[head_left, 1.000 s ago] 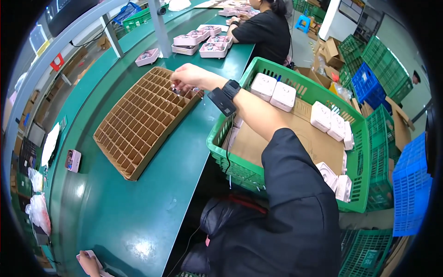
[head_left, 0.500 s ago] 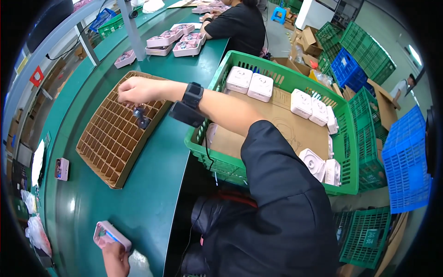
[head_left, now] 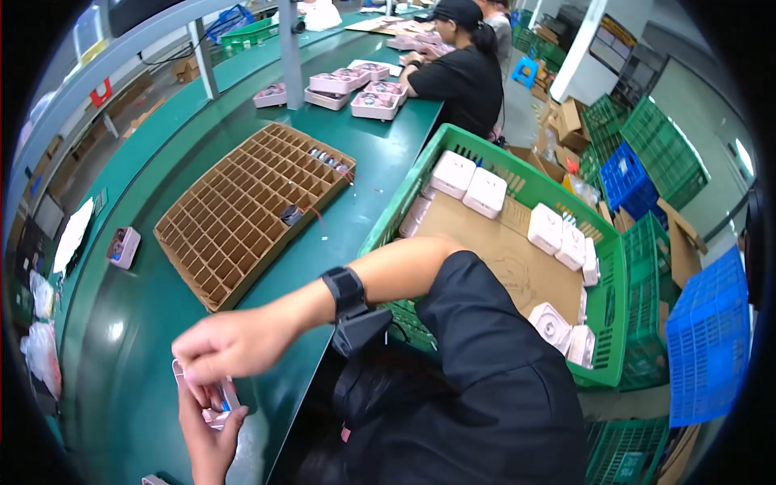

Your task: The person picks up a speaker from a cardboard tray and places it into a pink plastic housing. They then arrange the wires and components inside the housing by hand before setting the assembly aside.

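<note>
Near the front of the bench, my left hand (head_left: 206,440) grips a small open pink plastic housing (head_left: 229,398), fingers along one side and thumb on the other. A bit of blue shows inside it. Over the housing, my right hand (head_left: 242,346) has its fingers bent together and reaching into it. Whatever they hold is hidden. Beyond my hands lies a brown cardboard divider tray (head_left: 234,206), most of its cells bare. Several small motor-like parts (head_left: 330,159) with wires sit in its far right corner, and a dark one (head_left: 292,214) with a red wire lies by its right edge.
Right of the bench stands a green crate (head_left: 612,323) with white-pink housings (head_left: 485,192) on cardboard. Another pink housing (head_left: 123,247) lies at the bench's left. Filled housings (head_left: 378,101) are stacked beyond a grey post (head_left: 289,56), near a seated co-worker (head_left: 461,81).
My right hand has come back from above the divider tray to the pink housing in my left hand. The view has shifted, so the tray and crate appear further right.
</note>
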{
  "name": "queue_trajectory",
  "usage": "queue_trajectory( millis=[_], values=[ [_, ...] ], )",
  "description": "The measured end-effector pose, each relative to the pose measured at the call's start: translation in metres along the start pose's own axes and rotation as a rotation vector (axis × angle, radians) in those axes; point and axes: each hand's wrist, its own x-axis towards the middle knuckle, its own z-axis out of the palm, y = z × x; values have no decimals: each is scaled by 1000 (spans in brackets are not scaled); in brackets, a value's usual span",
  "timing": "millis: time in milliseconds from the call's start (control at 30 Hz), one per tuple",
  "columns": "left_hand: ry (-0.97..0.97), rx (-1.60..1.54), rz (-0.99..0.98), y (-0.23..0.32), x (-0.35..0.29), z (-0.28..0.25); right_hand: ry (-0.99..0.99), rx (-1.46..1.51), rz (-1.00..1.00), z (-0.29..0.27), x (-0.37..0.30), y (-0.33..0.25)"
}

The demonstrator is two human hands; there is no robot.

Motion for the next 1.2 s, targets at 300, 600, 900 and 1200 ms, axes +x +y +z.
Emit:
queue_trajectory(
  millis=[300,600,900,1200],
  values=[
    [24,47,-41,-27,-4,-9,-18,43,213,4,-1,38],
    [-67,-1046,-410,-42,-2,-11,-95,-156,155,11,5,69],
    [-184,-394,-183,-47,-4,-34,-27,-301,140,4,9,71],
    [213,192,240,-66,8,-15,58,-465,241,-10,10,74]
  ],
)
